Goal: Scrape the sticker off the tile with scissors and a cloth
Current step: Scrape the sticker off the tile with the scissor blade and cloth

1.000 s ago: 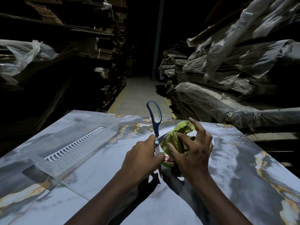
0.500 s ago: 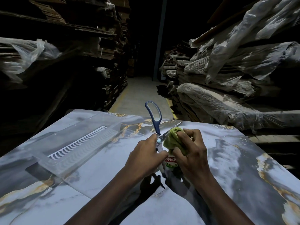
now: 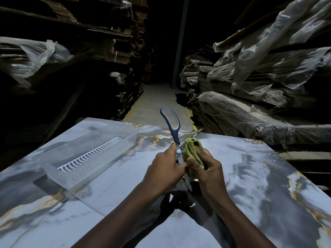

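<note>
The scissors are being gripped by the left hand, whose fingers are being kept clenched around the tool near its pivot. One blue handle loop is being held upright above the knuckles, while the other handle is being hidden inside the fist. The blades are being held apart: one is pointing up and to the right, past the cloth, and the other is being aimed down toward the tile between the two hands.

The green cloth is being grasped by the right hand, with thumb and fingers curled round it. It is being pressed against the upper blade just beside the pivot. Both hands are being held close together over the middle of the marbled grey-blue tile, which is serving as the surface.

The sticker is being covered by the hands and the cloth, so its exact place on the tile cannot be told.

A clear plastic tray with a white ribbed insert is lying on the tile to the left, well apart from the hands. Beyond the far edge, a dim aisle floor is being flanked by cardboard stacks on the left and plastic-wrapped stacks on the right.
</note>
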Demonstrator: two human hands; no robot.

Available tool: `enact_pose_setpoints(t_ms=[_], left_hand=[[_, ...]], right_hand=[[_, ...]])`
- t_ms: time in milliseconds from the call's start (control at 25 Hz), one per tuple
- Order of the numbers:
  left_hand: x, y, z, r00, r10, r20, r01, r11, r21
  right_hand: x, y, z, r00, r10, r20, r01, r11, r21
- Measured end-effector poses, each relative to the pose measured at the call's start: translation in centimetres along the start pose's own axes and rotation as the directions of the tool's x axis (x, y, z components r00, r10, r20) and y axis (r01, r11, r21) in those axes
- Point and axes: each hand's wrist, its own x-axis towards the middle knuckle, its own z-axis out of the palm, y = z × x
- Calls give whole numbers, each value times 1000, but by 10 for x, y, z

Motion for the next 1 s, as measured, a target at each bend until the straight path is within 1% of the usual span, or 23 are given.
enact_pose_setpoints(t_ms=[120,160,200,240,280,320,360,400,440,480,520,560,680,720,760,800,840,880,920,960,1000], left_hand=[[0,-2,0,1000,20,2,-20,998,64],[-1,-1,-1,1000,23,-1,-23,996,87],[-1,-1,-2,1000,24,-1,-23,992,124],[-2,0,-3,1000,27,3,-28,985,172],[-3,1,-5,999,30,17,-33,973,228],[-4,1,-6,999,28,36,-37,960,278],[-4,1,-7,998,20,53,-35,949,312],[-4,0,-7,997,4,71,-28,942,335],[-4,-1,-8,996,-15,90,-18,934,356],[-3,-2,-9,994,-31,107,-11,927,374],[-2,-3,-9,992,-45,122,-5,925,381],[-2,-4,-10,989,-57,136,2,928,372],[0,-8,-10,982,-58,178,-4,943,333],[1,-8,-10,982,-46,184,-19,941,337],[2,-8,-11,982,-36,184,-31,936,349],[2,-6,-11,983,-28,181,-41,930,364],[2,-4,-12,983,-32,182,-40,924,379],[1,-3,-12,982,-38,184,-37,922,385],[1,-3,-11,983,-36,182,-38,923,383],[2,-3,-11,984,-24,179,-46,925,378],[2,-5,-11,984,-18,178,-50,928,368]], right_hand=[[1,0,0,1000,13,20,-15,994,105],[1,-1,0,1000,30,8,-31,995,94],[1,0,-1,999,37,-18,-36,998,47],[1,2,-3,999,3,-52,-6,998,-61],[1,4,-6,995,-82,-63,67,973,-220],[2,6,-9,981,-190,-32,160,896,-414],[3,9,-10,962,-274,12,233,795,-561],[4,12,-11,953,-301,22,247,737,-629],[4,13,-11,957,-289,-16,214,741,-637],[4,14,-13,958,-277,-69,177,767,-616],[3,15,-14,955,-280,-94,172,785,-595],[1,17,-15,953,-296,-65,204,785,-586],[-9,24,-10,935,-319,157,349,736,-580],[-8,26,-8,932,-320,171,355,704,-615],[-5,28,-8,943,-309,121,311,693,-650],[-1,28,-8,959,-283,6,213,707,-674],[2,26,-9,962,-244,-125,103,745,-659],[3,25,-10,952,-230,-200,60,784,-618],[1,23,-10,946,-262,-191,103,802,-589],[-3,20,-6,947,-300,-114,181,792,-583],[-8,18,-2,948,-319,-11,249,760,-600]])
